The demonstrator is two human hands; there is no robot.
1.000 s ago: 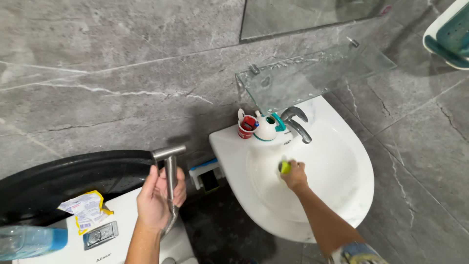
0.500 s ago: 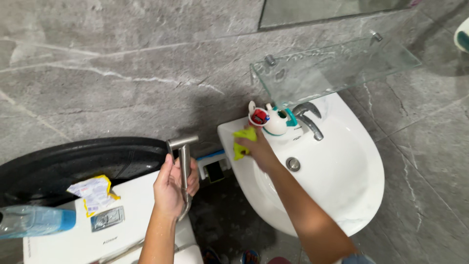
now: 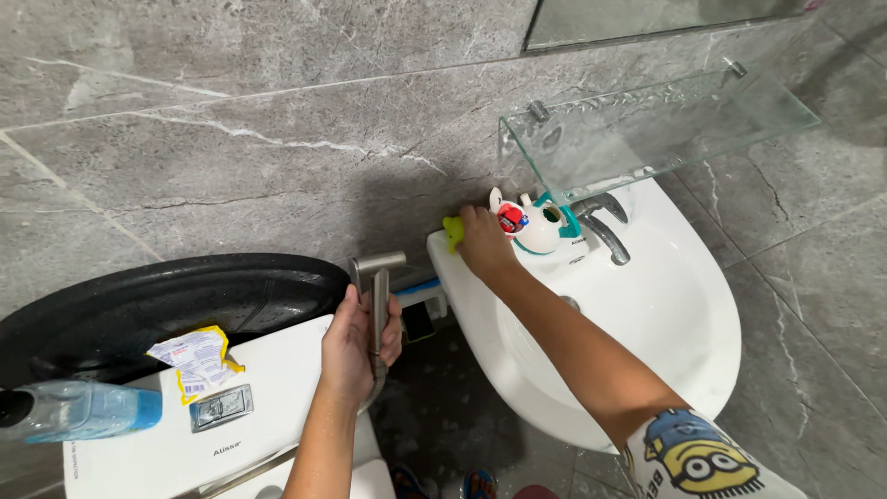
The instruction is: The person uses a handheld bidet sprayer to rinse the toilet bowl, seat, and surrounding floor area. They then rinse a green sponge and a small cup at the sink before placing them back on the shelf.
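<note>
Yellow-green sponge (image 3: 453, 233) sits on the back left corner of the white sink (image 3: 684, 323), pressed against the rim right by the wall. Right hand (image 3: 482, 242) is on top of it, fingers curled down and clamped on the sponge; only its left edge pokes out past the fingertips, the rest is hidden under the palm. Just right of the hand on the sink ledge: a white and teal holder (image 3: 540, 231) with a small red and white piece beside it, then the chrome tap (image 3: 605, 229). Glass shelf (image 3: 647, 129) hangs above the sink.

Left of the sink, left hand (image 3: 356, 346) is wrapped shut around the stem of a metal spray head (image 3: 377, 277), nozzle at the top, pointing toward the sink, hose running down below the fist. Further left of the sink: white cistern top (image 3: 268, 407) with a crumpled yellow and white packet (image 3: 196, 359) and a chrome flush plate (image 3: 222, 407), a blue bottle (image 3: 83, 411) at the far edge, black round lid (image 3: 166, 305) behind.

Doing the wipe well, I'd judge: keep the sponge flat on the ledge, press evenly, work around the holder without knocking it, keep the sprayer aimed into the basin.
</note>
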